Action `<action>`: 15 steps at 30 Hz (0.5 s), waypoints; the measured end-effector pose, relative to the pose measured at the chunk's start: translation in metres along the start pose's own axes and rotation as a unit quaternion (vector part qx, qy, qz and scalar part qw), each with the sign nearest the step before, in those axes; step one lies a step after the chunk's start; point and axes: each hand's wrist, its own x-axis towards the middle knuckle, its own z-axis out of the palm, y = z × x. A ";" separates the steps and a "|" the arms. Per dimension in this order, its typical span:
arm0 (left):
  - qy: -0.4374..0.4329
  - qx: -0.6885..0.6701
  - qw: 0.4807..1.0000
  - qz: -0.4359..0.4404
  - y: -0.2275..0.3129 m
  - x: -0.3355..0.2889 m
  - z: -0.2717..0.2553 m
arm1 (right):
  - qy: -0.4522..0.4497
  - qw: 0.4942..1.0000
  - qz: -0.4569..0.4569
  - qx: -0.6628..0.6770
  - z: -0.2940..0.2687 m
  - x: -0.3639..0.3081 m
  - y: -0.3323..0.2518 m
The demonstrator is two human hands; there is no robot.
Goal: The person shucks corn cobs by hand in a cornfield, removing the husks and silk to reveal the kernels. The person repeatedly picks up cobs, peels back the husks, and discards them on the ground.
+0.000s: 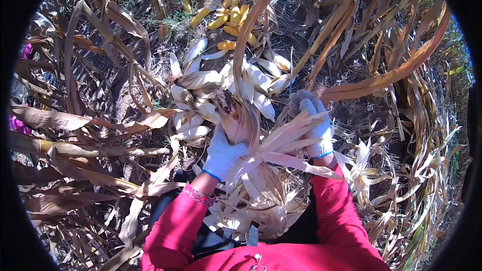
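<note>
My left hand (223, 153), in a white glove with a blue cuff, grips an ear of corn (235, 125) by its lower part. The ear points up and away, its tip dark, with pale husk around it. Loose husk leaves (286, 143) fan out from beside it toward the right. My right hand (317, 128), gloved the same way, is raised to the right of the ear with its fingers curled. Husk strips cross in front of its palm, and what the fingers hold is hidden.
Beyond my hands lies a heap of ears in pale husks (201, 80). Farther off is a small pile of bare yellow corn ears (234, 16). Dry stalks and leaves (75, 120) crowd both sides, and a long brown leaf (391, 84) arches near my right hand. Stripped husks (263, 195) lie close to me.
</note>
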 end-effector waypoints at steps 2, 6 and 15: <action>-0.033 0.057 0.998 -0.001 0.009 -0.003 0.006 | -0.113 0.985 -0.031 -0.128 0.001 -0.014 0.011; -0.113 0.057 0.992 -0.014 -0.023 -0.006 0.020 | -0.196 0.916 -0.086 -0.339 0.022 -0.032 0.040; -0.150 -0.206 0.962 -0.097 -0.028 -0.013 0.026 | -0.111 0.991 0.052 -0.059 0.043 -0.044 0.040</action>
